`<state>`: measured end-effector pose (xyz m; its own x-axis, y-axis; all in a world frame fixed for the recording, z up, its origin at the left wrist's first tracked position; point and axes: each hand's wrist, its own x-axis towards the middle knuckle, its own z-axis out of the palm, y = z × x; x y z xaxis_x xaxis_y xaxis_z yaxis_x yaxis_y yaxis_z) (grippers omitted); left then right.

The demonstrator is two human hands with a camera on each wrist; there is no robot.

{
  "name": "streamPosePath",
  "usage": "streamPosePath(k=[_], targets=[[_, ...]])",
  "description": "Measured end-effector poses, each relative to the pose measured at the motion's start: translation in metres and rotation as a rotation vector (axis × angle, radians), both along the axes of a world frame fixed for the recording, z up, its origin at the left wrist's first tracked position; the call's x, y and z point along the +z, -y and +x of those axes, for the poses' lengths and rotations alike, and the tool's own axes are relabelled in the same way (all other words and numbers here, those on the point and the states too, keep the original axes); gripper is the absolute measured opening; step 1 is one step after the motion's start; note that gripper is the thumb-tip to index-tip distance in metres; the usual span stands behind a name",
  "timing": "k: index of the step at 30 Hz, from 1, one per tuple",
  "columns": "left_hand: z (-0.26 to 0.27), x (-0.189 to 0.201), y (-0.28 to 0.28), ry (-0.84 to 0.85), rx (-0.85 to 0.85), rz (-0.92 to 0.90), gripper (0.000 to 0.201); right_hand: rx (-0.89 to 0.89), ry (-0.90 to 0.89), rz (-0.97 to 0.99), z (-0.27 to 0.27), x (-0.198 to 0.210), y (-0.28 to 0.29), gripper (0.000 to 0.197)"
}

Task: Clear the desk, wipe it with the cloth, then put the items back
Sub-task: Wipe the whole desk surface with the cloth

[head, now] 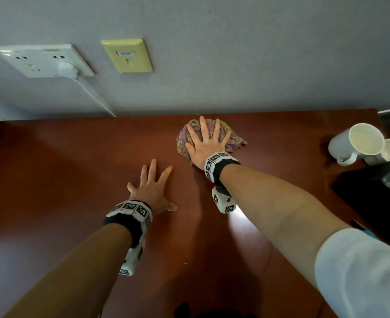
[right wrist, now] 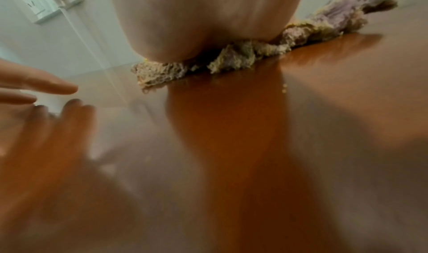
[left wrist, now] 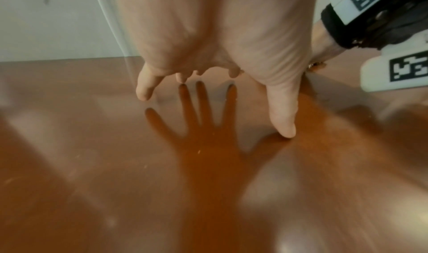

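A crumpled purple and yellow cloth [head: 234,140] lies on the reddish-brown desk [head: 74,157] near its far edge, right of centre. My right hand [head: 206,141] presses flat on it with fingers spread and straight; in the right wrist view the palm covers most of the cloth [right wrist: 236,57]. My left hand [head: 153,189] hovers just above the bare desk nearer to me, fingers spread, holding nothing. In the left wrist view its fingertips [left wrist: 286,130] almost meet their reflection on the desk [left wrist: 115,165].
Two white mugs [head: 355,143] stand at the desk's right end beside a dark box [head: 377,193]. On the wall behind are a white socket plate [head: 42,60] with a plug and cable, and a yellowish plate [head: 127,55]. Small crumbs [right wrist: 284,88] lie near the cloth.
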<state>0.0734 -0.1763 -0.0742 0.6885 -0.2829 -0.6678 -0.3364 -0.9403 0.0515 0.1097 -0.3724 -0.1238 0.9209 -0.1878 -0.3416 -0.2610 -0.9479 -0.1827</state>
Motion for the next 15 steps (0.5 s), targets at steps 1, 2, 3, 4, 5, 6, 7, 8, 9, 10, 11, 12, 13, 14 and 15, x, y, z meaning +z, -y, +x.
streamPosePath(k=[1,2,3,4,5,6,7,8,9,10,11,12,13,14,15], targets=[[-0.003,-0.001,-0.004,0.002,-0.004,0.004,0.117,-0.003,-0.001,0.000,-0.004,0.000,-0.002,0.060],[-0.007,-0.001,-0.007,0.003,-0.008,0.006,0.117,-0.007,-0.002,-0.002,-0.009,-0.001,-0.005,0.060],[-0.010,-0.001,-0.011,0.004,-0.011,0.007,0.117,-0.010,-0.002,-0.007,-0.014,-0.002,-0.009,0.060],[-0.013,-0.001,-0.014,0.004,-0.014,0.008,0.116,-0.014,-0.002,-0.011,-0.020,-0.002,-0.012,0.060],[-0.016,-0.001,-0.018,0.005,-0.020,0.010,0.116,-0.019,0.000,-0.013,-0.025,-0.002,-0.016,0.060],[-0.018,-0.001,-0.022,0.007,-0.027,0.010,0.115,-0.023,0.003,-0.013,-0.032,-0.002,-0.021,0.060],[-0.020,-0.001,-0.026,0.011,-0.032,0.007,0.114,-0.026,0.008,-0.010,-0.038,-0.002,-0.026,0.060],[-0.022,-0.001,-0.029,0.015,-0.037,0.005,0.114,-0.034,0.013,-0.007,-0.044,-0.002,-0.031,0.060],[-0.022,-0.001,-0.032,0.017,-0.041,0.004,0.113,-0.049,0.016,-0.005,-0.051,-0.003,-0.036,0.060],[-0.022,-0.001,-0.033,0.017,-0.042,0.004,0.114,-0.067,0.019,-0.006,-0.058,-0.003,-0.040,0.060],[-0.021,-0.001,-0.035,0.011,-0.040,0.006,0.115,-0.085,0.022,-0.006,-0.063,-0.003,-0.044,0.060],[-0.019,-0.001,-0.035,0.000,-0.037,0.009,0.117,-0.102,0.023,-0.001,-0.067,-0.002,-0.046,0.060],[-0.016,-0.001,-0.034,-0.014,-0.036,0.014,0.119,-0.117,0.022,0.006,-0.069,-0.002,-0.047,0.059],[-0.013,-0.001,-0.032,-0.025,-0.043,0.022,0.121,-0.136,0.021,0.012,-0.069,-0.002,-0.046,0.058],[-0.010,0.000,-0.030,-0.033,-0.059,0.032,0.124,-0.168,0.019,0.013,-0.068,-0.002,-0.045,0.057]])
